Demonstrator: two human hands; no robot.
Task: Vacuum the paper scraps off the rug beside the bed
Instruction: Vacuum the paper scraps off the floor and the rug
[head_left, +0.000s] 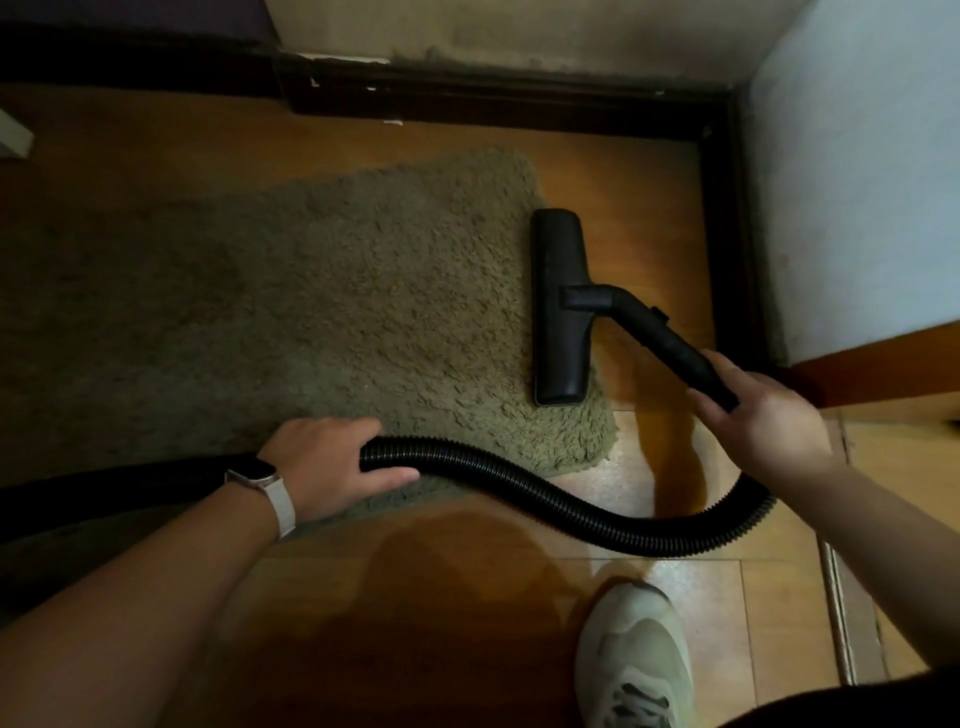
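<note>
Rug: olive-green shag, coarse looped pile, rounded corners, lying flat on glossy orange-brown floor tiles and filling the frame from 9 o'clock to centre. Vacuum head: flat black plastic bar, long axis running 12 to 6, at the rug's 3 o'clock edge. Its lower end sits on the pile; its upper end lies along the rug's border over tile. A short neck leaves the head toward 3 o'clock and bends into a smooth rigid black tube slanting to 4 o'clock. Right hand grips the tube's far end, seen from the back, fingers wrapped tight round it. From there a ribbed black hose loops down past 5 o'clock and snakes back across tile to the rug's 6 o'clock edge. Left hand holds it there, fingers curled over the top, thumb along the near side. Pale watch with a light strap on that wrist. Off-white mesh shoe on tile at 6 o'clock. Dark chipped skirting at 12 o'clock; pale rough wall at 2 o'clock.
</note>
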